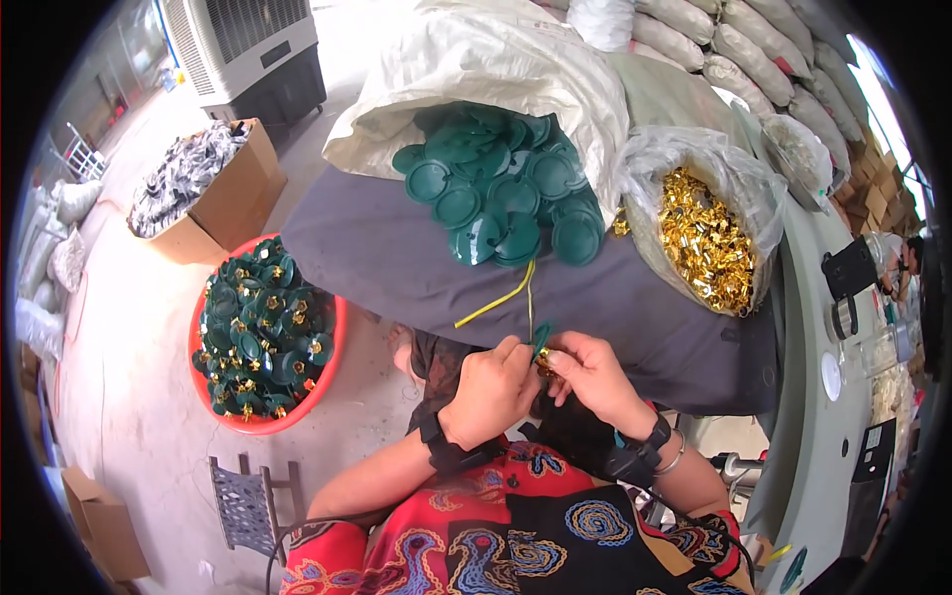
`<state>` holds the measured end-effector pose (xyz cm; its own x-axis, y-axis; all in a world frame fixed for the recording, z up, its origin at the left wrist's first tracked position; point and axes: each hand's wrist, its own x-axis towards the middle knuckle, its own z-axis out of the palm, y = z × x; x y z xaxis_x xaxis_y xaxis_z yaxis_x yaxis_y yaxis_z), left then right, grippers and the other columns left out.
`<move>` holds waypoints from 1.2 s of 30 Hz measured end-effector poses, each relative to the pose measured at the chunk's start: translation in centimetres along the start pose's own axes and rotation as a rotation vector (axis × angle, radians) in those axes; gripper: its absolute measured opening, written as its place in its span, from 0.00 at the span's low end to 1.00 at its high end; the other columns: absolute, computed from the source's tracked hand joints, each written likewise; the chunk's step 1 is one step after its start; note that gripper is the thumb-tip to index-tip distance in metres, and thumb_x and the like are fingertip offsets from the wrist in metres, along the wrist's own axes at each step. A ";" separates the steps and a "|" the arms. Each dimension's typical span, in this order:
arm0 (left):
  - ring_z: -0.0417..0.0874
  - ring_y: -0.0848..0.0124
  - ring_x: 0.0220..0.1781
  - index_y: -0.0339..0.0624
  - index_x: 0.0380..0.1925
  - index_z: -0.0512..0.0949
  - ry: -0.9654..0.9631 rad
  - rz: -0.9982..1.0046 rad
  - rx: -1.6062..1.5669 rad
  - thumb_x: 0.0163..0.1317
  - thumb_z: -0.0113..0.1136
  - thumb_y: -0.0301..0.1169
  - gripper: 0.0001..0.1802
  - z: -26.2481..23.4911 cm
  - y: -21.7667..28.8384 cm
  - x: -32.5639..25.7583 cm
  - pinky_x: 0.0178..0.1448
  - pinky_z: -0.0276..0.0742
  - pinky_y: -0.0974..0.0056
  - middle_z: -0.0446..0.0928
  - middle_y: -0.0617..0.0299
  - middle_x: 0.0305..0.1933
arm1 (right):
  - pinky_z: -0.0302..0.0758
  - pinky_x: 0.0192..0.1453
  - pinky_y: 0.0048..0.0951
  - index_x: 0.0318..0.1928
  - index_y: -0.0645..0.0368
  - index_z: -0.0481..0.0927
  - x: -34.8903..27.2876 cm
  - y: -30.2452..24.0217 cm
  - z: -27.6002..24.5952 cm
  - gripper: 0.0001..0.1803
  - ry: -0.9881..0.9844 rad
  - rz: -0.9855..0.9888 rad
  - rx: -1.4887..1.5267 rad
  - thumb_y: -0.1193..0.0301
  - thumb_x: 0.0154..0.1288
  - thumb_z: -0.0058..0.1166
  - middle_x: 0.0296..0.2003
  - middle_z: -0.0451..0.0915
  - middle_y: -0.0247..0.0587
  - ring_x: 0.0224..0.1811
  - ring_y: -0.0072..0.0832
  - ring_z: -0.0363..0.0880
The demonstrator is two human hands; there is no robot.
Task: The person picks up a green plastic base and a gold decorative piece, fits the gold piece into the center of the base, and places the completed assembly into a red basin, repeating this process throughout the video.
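Observation:
My left hand (491, 392) and my right hand (595, 375) meet in front of my body, at the near edge of the cloth-covered table. Between their fingertips is a green plastic disc (541, 338), held edge-on, with a small gold metal clip (544, 361) against it. The left fingers are curled closed at the disc; the right thumb and forefinger pinch the clip. Beyond my hands, green discs (513, 193) spill from a white woven sack (476, 69). Gold clips (702, 238) fill a clear plastic bag (645, 159) to the right.
On the floor at left stands a red basin (338, 337) of green discs with gold clips fitted. Behind it are a cardboard box (223, 213) of grey pieces and an air cooler (248, 59). A yellow strip (493, 305) lies on the grey cloth (377, 233). A small stool (243, 506) stands lower left.

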<state>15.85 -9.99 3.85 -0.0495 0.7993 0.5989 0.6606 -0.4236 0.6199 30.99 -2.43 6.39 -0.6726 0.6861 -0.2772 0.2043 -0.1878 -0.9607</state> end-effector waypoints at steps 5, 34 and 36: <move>0.74 0.48 0.22 0.33 0.23 0.67 0.080 -0.163 -0.013 0.48 0.58 0.18 0.08 0.7 -0.5 -0.9 0.25 0.68 0.54 0.69 0.49 0.23 | 0.72 0.20 0.20 0.49 0.69 0.73 -0.5 -0.5 -0.3 0.18 0.081 0.013 -0.294 0.68 0.66 0.55 0.27 0.77 0.36 0.19 0.17 0.74; 0.79 0.70 0.24 0.33 0.48 0.74 0.702 -0.832 0.068 0.57 0.55 0.25 0.18 -19.4 -21.5 -6.5 0.26 0.74 0.69 0.79 0.56 0.32 | 0.73 0.26 0.19 0.49 0.66 0.71 2.0 4.1 -10.4 0.15 0.485 -0.299 -0.079 0.80 0.61 0.54 0.32 0.75 0.35 0.26 0.18 0.74; 0.80 0.72 0.29 0.35 0.47 0.76 0.498 -0.530 0.176 0.56 0.55 0.21 0.17 -15.0 -18.2 -3.1 0.34 0.76 0.70 0.79 0.58 0.35 | 0.72 0.26 0.18 0.47 0.66 0.71 2.1 4.5 -10.6 0.14 0.511 -0.304 -0.059 0.80 0.61 0.54 0.31 0.75 0.35 0.26 0.18 0.74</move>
<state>-7.21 -11.14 -1.68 -0.7003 0.5716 0.4276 0.5621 0.0723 0.8239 38.04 5.56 1.65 -0.2826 0.9570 0.0663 0.1052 0.0996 -0.9895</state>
